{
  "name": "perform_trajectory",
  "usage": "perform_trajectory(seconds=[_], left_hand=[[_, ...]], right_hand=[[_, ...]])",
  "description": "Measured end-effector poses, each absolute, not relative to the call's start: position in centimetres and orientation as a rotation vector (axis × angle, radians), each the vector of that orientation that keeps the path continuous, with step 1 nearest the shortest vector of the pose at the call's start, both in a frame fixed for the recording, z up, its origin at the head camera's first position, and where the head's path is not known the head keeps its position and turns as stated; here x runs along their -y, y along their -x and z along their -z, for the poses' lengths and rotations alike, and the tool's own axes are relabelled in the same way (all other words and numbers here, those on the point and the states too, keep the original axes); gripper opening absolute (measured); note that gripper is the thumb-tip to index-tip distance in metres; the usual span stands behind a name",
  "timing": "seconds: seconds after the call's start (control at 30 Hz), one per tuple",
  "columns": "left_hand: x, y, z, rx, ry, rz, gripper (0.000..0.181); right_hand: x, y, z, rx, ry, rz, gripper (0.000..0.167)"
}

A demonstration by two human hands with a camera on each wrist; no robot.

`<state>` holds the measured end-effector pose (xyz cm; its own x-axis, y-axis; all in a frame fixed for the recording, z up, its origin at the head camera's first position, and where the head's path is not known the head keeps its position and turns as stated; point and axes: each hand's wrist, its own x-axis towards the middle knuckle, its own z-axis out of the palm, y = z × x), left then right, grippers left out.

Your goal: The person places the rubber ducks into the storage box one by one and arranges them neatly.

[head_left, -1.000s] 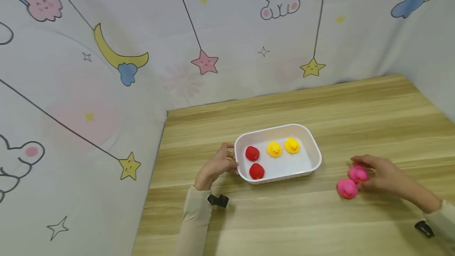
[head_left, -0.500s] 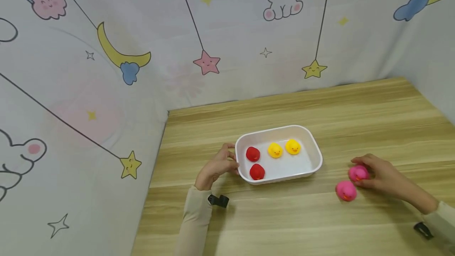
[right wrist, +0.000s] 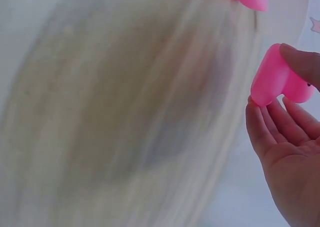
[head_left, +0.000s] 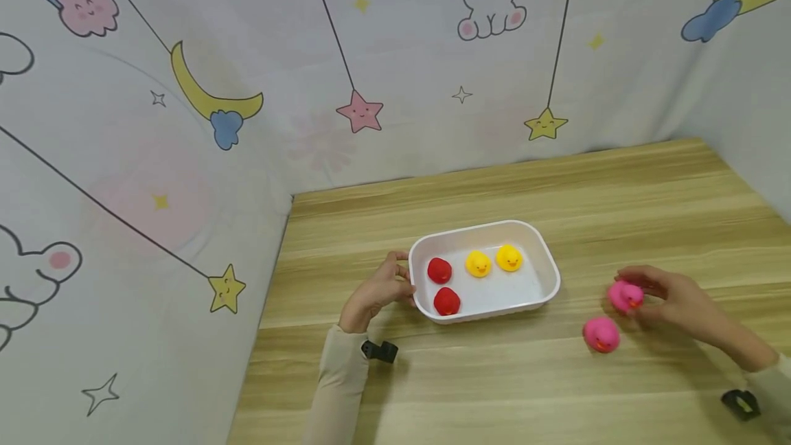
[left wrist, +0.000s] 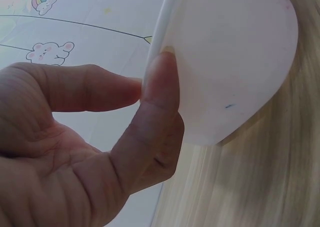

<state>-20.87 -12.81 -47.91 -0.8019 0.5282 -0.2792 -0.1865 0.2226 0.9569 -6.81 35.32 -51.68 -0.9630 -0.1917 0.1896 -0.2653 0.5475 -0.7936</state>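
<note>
A white plastic tub [head_left: 507, 290] stands on the wooden table. My left hand [head_left: 374, 294] is at its left end, and the left wrist view shows thumb and fingers pinching the tub's wall [left wrist: 235, 47]. Inside lie two red toys [head_left: 439, 270] on the left and two yellow rubber ducks [head_left: 478, 264] toward the back. To the tub's right, my right hand [head_left: 682, 307] holds a pink rubber duck [head_left: 625, 296] between thumb and fingertips, as the right wrist view confirms for this duck [right wrist: 270, 77]. A second pink duck [head_left: 601, 334] sits on the table just nearer, apart from the held one.
The wooden table [head_left: 494, 390] reaches back to a white cloth [head_left: 408, 40] printed with stars, moons and bears. The same cloth hangs along the left side. A black wrist camera [head_left: 380, 351] is strapped at the left sleeve, another [head_left: 740, 404] at the right.
The two pink ducks were side by side; the one in my right hand has come away from the other, back and slightly right, and turned a little. My left hand stays at the tub.
</note>
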Motion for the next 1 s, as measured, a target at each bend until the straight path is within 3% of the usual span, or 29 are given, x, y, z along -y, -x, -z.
perform_trajectory(seconds=[1.0], left_hand=[[12.7, 20.8, 48.0, -1.944, -0.292, -1.635, 0.065]], right_hand=[[-33.2, 9.4, 45.6, 2.75, -0.545, -1.327, 0.053]])
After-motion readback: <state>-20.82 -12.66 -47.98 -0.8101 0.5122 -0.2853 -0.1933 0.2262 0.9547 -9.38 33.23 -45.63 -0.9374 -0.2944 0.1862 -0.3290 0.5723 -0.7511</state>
